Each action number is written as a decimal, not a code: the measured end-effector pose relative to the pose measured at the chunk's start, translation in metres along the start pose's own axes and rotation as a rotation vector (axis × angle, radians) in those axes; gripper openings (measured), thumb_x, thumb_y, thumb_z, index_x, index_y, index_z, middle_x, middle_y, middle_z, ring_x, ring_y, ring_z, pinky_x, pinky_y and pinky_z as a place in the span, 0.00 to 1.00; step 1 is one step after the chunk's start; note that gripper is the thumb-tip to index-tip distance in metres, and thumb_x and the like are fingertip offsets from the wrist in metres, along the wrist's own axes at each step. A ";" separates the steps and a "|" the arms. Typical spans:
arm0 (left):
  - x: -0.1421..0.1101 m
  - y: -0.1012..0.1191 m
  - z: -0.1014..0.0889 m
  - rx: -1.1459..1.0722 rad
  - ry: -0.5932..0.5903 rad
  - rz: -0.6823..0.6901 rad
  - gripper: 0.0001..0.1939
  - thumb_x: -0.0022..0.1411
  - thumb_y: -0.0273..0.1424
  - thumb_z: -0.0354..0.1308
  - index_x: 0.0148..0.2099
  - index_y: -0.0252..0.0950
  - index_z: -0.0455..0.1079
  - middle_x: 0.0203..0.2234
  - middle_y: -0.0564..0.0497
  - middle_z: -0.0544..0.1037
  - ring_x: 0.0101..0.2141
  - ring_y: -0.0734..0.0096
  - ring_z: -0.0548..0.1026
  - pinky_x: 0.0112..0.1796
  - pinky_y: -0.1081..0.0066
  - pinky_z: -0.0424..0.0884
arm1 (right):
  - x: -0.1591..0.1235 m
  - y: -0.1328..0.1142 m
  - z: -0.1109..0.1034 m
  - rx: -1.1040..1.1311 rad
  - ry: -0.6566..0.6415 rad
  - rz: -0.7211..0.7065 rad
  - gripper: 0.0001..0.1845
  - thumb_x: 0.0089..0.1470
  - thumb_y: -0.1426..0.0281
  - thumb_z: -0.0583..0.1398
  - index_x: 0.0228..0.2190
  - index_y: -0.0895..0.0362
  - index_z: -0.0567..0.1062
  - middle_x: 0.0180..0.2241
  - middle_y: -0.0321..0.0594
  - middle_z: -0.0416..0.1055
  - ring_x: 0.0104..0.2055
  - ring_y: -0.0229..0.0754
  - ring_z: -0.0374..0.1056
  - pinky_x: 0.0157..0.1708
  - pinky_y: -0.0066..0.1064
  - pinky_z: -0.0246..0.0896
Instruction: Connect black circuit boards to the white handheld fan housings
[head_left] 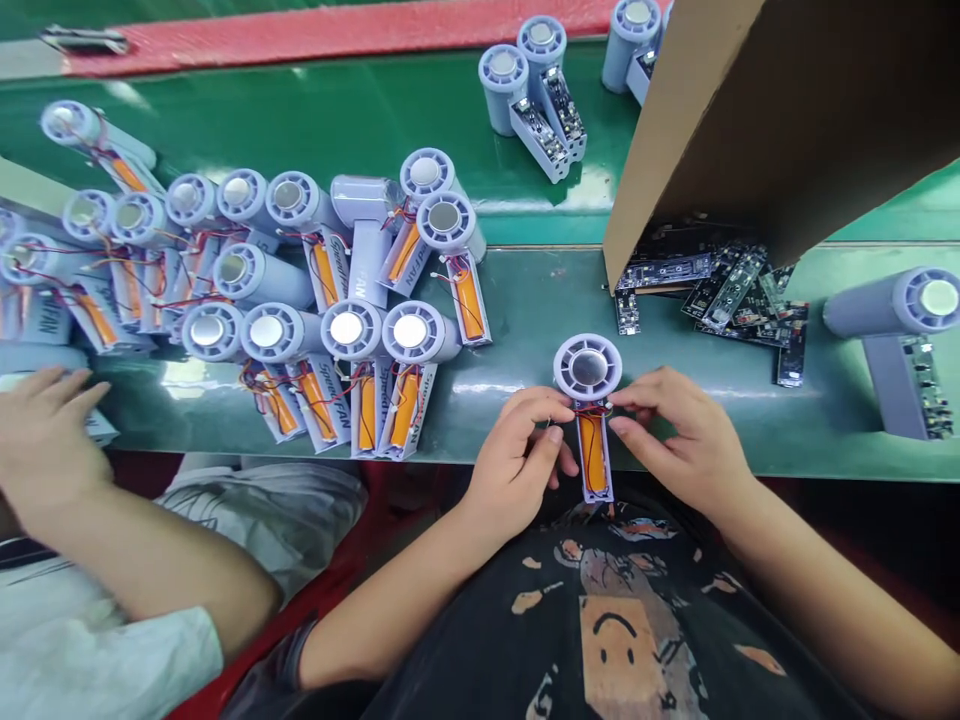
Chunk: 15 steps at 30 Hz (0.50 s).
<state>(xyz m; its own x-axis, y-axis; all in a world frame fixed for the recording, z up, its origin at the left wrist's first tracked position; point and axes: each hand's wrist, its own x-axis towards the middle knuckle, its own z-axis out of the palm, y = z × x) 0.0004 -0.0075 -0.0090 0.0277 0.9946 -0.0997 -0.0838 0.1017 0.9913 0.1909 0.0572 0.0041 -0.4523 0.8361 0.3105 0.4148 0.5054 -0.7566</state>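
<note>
A lavender handheld fan point(588, 368) stands at the bench's front edge, its round end up and its opened handle towards me. Inside the handle lies an orange battery point(592, 452), with thin red and black wires across its top. My left hand point(521, 445) is at the handle's left side, thumb and forefinger curled close together by the wires; what they pinch is too small to make out. On the other side, my right hand point(679, 430) has its thumb and forefinger at a small white wire plug point(607, 405) just below the fan's round end.
Several similar fans point(349, 330) with orange batteries crowd the left. A co-worker's hand point(49, 430) rests at far left. Circuit boards point(739, 290) lie piled beside a cardboard box point(675, 130). One fan point(896, 300) stands at right; others point(517, 85) stand behind.
</note>
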 end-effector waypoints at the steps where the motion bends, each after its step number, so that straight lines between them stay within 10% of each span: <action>1: 0.000 0.000 0.000 0.014 -0.006 0.004 0.05 0.70 0.32 0.52 0.45 0.39 0.68 0.48 0.49 0.66 0.24 0.86 0.75 0.19 0.83 0.70 | 0.000 0.000 0.001 0.013 0.004 0.006 0.05 0.58 0.73 0.60 0.37 0.53 0.76 0.32 0.36 0.74 0.32 0.39 0.69 0.32 0.33 0.65; 15: 0.005 0.016 0.001 -0.169 -0.020 -0.182 0.09 0.64 0.29 0.59 0.44 0.38 0.62 0.43 0.50 0.74 0.23 0.82 0.76 0.21 0.81 0.73 | 0.014 -0.023 0.014 -0.123 0.006 -0.140 0.07 0.58 0.76 0.59 0.29 0.55 0.74 0.28 0.37 0.71 0.31 0.37 0.68 0.31 0.31 0.65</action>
<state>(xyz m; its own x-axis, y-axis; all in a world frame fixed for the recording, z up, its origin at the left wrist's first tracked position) 0.0001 -0.0010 0.0068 0.0768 0.9594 -0.2715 -0.2411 0.2821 0.9286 0.1637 0.0537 0.0178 -0.5078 0.7569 0.4113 0.4415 0.6387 -0.6302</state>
